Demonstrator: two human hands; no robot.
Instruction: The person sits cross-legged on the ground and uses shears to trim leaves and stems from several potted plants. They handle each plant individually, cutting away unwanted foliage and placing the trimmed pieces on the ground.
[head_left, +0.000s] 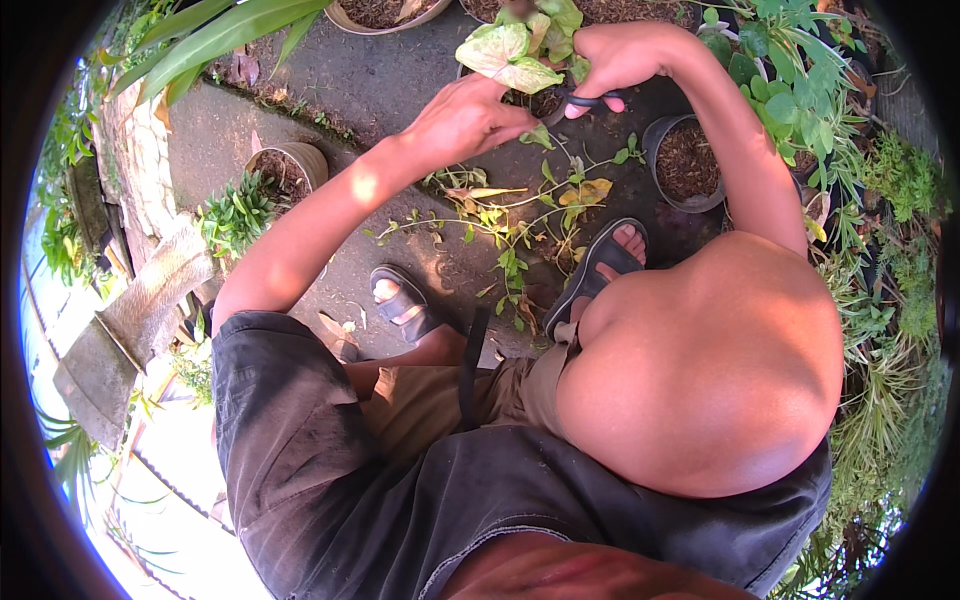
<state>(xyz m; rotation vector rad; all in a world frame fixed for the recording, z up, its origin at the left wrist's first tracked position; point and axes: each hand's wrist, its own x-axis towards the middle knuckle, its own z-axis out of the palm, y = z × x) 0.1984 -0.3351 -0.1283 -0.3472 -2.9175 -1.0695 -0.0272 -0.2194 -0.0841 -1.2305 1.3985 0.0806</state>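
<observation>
A caladium (514, 56) with pale green, pink-tinged leaves grows in a pot at the top of the view, partly covered by my hands. My right hand (626, 56) is beside it, gripping scissors by their dark handle loops (583, 100). The blade (553, 117) points down and left, close to the fingertips of my left hand (472, 112). Those fingers are bent together below the leaves; whether a stem is between them is hidden. A small green leaf (537, 136) hangs just under them. Cut-looking vine stems (517, 225) with green and yellowed leaves lie on the ground between my hands and feet.
A dark pot of soil (684, 166) stands to the right, and a beige pot (304, 161) to the left by a small leafy plant (238, 214). Another pot (386, 26) is at the top. Dense foliage (787, 97) lines the right side. My sandals (409, 304) rest on the paving.
</observation>
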